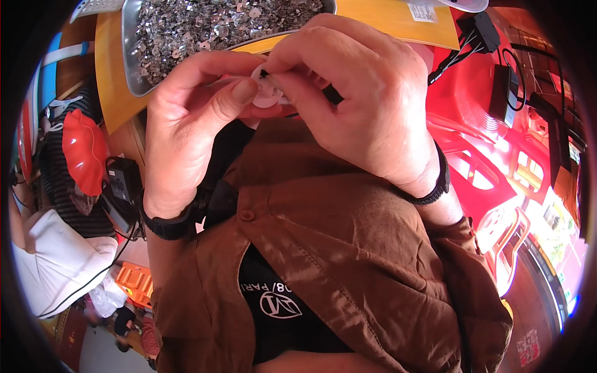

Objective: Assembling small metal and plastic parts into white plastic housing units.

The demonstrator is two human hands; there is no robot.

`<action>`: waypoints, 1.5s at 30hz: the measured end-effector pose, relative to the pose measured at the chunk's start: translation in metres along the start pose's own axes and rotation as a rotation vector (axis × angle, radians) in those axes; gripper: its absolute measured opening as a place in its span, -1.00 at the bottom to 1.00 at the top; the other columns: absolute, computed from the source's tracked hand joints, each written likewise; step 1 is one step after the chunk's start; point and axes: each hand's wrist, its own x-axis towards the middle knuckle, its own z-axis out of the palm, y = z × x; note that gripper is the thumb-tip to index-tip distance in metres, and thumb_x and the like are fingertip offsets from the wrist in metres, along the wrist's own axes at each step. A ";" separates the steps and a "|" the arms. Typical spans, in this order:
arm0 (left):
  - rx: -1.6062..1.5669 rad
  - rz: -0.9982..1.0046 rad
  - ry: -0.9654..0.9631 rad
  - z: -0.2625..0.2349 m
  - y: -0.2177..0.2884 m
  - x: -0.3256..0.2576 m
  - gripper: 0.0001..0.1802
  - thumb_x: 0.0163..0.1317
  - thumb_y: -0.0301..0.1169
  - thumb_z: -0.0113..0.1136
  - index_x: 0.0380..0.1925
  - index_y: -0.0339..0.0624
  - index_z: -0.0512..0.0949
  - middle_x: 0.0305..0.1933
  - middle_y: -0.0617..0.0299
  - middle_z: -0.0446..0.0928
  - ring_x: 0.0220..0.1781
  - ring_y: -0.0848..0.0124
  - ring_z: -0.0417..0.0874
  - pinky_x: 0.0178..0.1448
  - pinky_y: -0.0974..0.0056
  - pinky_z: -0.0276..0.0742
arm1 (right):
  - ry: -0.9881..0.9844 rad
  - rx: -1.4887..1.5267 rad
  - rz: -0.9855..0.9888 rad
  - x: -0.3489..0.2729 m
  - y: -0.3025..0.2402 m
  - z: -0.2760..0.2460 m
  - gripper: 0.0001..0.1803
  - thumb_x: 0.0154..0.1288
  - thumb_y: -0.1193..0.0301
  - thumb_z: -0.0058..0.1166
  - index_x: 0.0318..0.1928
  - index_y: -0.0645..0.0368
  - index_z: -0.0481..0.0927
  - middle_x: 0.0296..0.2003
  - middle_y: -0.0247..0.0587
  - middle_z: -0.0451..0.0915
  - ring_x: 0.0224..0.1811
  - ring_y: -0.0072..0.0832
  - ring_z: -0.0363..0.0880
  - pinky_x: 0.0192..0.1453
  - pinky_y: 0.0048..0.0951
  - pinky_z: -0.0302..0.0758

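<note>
My left hand (199,102) is closed on a small, whitish round plastic piece (268,94), its thumb lying against the near side. My right hand (357,93) meets it from the other side, thumb and forefinger pinched together at the piece's upper edge. A tiny dark bit (263,73) shows right at those fingertips. What the right fingers grip is mostly hidden by the fingers themselves. Just beyond both hands stands a metal tray (132,62) filled with many small, shiny metal parts (186,31).
Yellow board or card (115,93) lies under the tray. On the right are red plastic stools (460,93) and a black box with cables (479,32). To the left are a red scalloped object (84,152), a black power adapter (124,180) and a white cloth item (59,261).
</note>
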 end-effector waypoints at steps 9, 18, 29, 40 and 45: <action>0.047 0.026 0.049 0.003 -0.008 0.003 -0.75 0.27 -0.45 0.10 -0.08 -0.32 0.46 -0.24 0.15 0.60 -0.21 0.40 0.65 -0.15 0.34 0.54 | 0.023 -0.118 -0.063 -0.003 0.005 0.011 -0.88 -0.07 0.59 0.22 -0.50 0.12 0.55 -0.53 -0.30 0.54 -0.51 -0.33 0.56 -0.48 -0.46 0.48; -0.215 0.056 0.218 0.004 -0.015 0.005 -0.79 0.24 -0.49 0.13 -0.13 -0.30 0.50 -0.17 0.11 0.59 -0.21 0.39 0.65 -0.13 0.30 0.64 | 0.079 0.371 0.374 -0.012 0.013 0.016 -0.66 -0.04 0.53 0.26 -0.16 0.11 0.60 -0.46 -0.31 0.56 -0.56 -0.58 0.55 -0.52 -0.58 0.45; 0.103 0.127 0.191 0.010 0.000 -0.003 -0.76 0.29 -0.51 0.05 -0.07 -0.38 0.45 -0.10 0.05 0.54 -0.13 0.38 0.61 -0.05 0.30 0.61 | -0.071 0.803 0.624 -0.008 0.003 0.018 -0.76 0.20 0.54 0.16 -0.11 0.32 0.54 -0.34 -0.28 0.64 -0.38 -0.71 0.56 -0.35 -0.71 0.51; 0.188 0.377 0.197 0.014 -0.007 0.002 -0.73 0.13 -0.68 0.18 -0.12 -0.39 0.49 -0.13 0.11 0.53 -0.20 0.44 0.62 -0.19 0.42 0.60 | -0.035 0.895 0.680 -0.004 0.001 0.017 -0.83 0.19 0.59 0.13 -0.18 0.34 0.51 -0.36 -0.26 0.60 -0.36 -0.62 0.60 -0.28 -0.60 0.61; 0.384 0.466 0.154 0.014 -0.003 -0.003 -0.71 0.11 -0.76 0.12 -0.12 -0.45 0.49 -0.03 0.04 0.47 0.00 0.32 0.56 0.12 0.32 0.50 | -0.054 0.882 0.662 -0.003 0.002 0.017 -0.83 0.17 0.62 0.09 -0.20 0.33 0.50 -0.36 -0.26 0.59 -0.35 -0.60 0.62 -0.30 -0.58 0.63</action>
